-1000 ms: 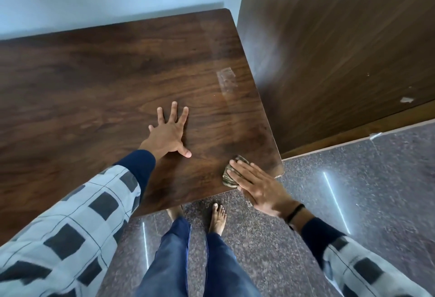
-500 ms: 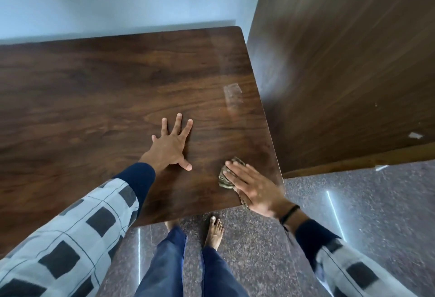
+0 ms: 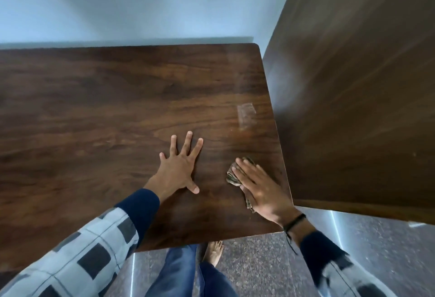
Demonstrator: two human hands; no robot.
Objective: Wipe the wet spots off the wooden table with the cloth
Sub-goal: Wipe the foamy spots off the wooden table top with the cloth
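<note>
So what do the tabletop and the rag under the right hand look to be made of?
Table: dark wood or wood-look laminate, grain streaks, smooth semi-gloss sheen; which one is unclear. Cloth: soft woven fabric, matte, olive patterned, crumpled in folds under the right hand.

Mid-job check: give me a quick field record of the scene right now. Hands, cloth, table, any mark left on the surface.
left hand: flat on the table, fingers spread, holding nothing
right hand: palm down, pressing the cloth onto the table
crumpled olive-brown cloth: under the right hand, near the table's right edge
dark brown wooden table: glossy top, against the pale wall
pale rectangular smear: beyond the cloth, near the right edge, not covered by it
wood panel: stands right of the table
</note>
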